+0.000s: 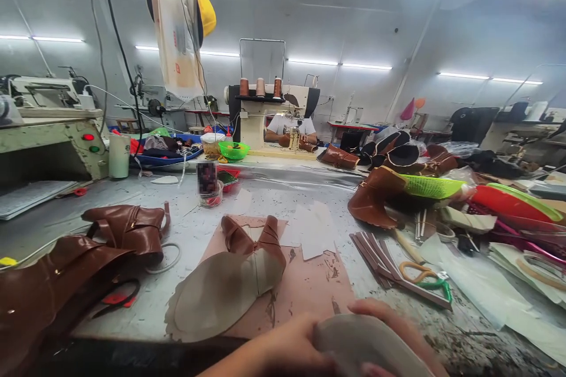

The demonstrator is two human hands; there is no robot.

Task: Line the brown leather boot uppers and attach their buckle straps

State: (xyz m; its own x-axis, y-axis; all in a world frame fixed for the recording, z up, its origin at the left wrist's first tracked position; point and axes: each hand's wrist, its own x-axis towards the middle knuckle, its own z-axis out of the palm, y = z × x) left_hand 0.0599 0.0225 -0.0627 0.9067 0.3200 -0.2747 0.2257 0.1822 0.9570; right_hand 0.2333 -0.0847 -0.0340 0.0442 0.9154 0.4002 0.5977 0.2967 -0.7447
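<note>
At the bottom edge, my left hand [292, 347] and my right hand [393, 321] are closed round a grey-beige boot upper [365, 339], one on each side. Its lower part is cut off by the frame and the fingers are partly blurred. Just beyond my left hand, a brown boot upper [272, 247] with a wide beige rounded base lies on a pinkish board [316, 288]. The board is stained with dark glue-like marks. Scraps of white paper [316, 230] lie across its far edge.
Brown boot uppers [57, 277] are heaped at the left. To the right lie brown strips [371, 256], scissors [431, 288] with orange and green handles, a standing brown boot [375, 197] and a green basket [435, 187]. A co-worker [289, 126] sits behind a sewing machine [256, 121].
</note>
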